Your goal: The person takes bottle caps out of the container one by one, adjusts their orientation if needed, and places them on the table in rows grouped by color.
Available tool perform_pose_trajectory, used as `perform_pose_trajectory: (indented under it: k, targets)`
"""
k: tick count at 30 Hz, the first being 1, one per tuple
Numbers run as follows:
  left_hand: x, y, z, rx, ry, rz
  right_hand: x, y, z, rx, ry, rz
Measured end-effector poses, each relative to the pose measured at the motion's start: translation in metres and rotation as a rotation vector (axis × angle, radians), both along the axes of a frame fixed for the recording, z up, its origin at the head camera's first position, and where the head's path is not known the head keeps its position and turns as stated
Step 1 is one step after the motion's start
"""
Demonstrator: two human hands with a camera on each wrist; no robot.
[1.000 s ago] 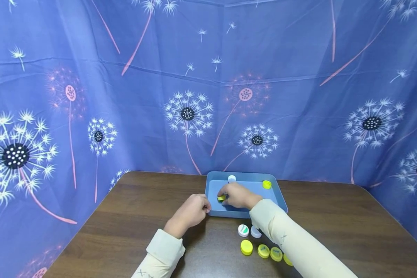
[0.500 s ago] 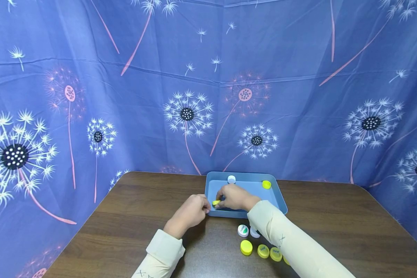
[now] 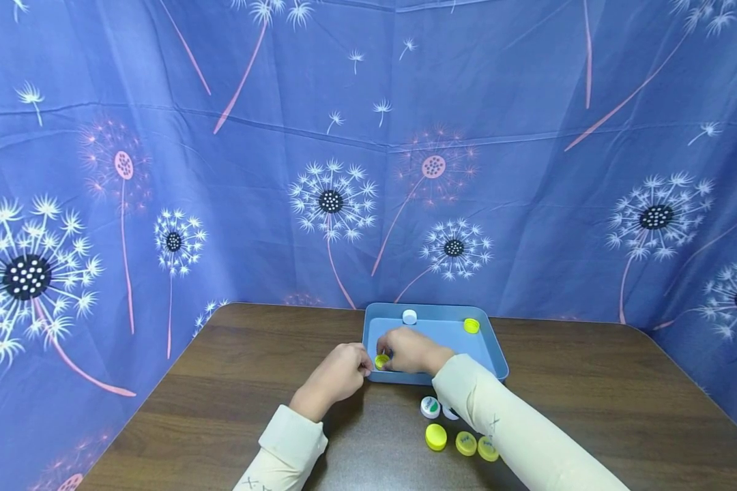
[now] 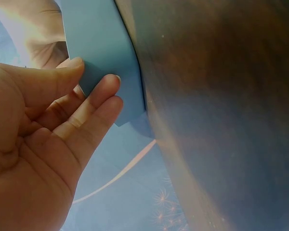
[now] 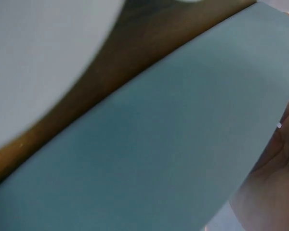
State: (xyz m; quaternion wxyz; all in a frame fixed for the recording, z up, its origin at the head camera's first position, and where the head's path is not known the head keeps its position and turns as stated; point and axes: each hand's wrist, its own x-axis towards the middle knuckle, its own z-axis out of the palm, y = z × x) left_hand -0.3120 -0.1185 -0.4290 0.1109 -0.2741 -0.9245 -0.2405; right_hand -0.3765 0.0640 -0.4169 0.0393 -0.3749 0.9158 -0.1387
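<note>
My left hand [image 3: 338, 372] pinches the near left corner of a blue tray [image 3: 499, 349]. In the left wrist view the thumb lies at the rim and two fingers of that hand [image 4: 43, 130] press the outer wall. My right hand [image 3: 410, 349] is inside the tray, its fingers around a yellow bottle cap [image 3: 381, 361] in the same corner. The tray wall [image 5: 154, 130] hides most of the right hand [image 5: 272, 197] in the right wrist view. A white cap [image 3: 409, 317] and another yellow cap [image 3: 471, 326] lie along the tray's far side.
On the wooden table [image 3: 233, 382], in front of the tray, lie a white cap with green print [image 3: 430, 407] and another white cap [image 3: 450, 413], partly behind the right sleeve. Nearer are several yellow caps [image 3: 435, 437]. A patterned blue cloth [image 3: 368, 170] hangs behind the table.
My right hand has brought the yellow cap left and nearer, into the tray's front left corner. The cap has tipped from edge-on to flatter. My left hand has stayed put.
</note>
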Motion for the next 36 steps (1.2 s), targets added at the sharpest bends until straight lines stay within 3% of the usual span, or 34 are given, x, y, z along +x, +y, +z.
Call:
perform_pose_trajectory:
  k: [11,23,31,36]
  targets:
    - [0.001,0.000,0.000,0.003,0.005,-0.006,0.003,0.002,0.003,0.010,0.029,-0.021]
    - [0.001,0.000,0.001,0.007,-0.005,-0.005,0.004,0.004,0.003,-0.046,0.022,-0.012]
    - [0.001,0.001,0.001,-0.012,-0.014,0.003,0.014,0.019,0.018,-0.189,0.012,0.053]
    - [0.001,0.001,0.000,-0.009,-0.005,0.002,0.021,0.028,0.024,-0.270,-0.017,0.032]
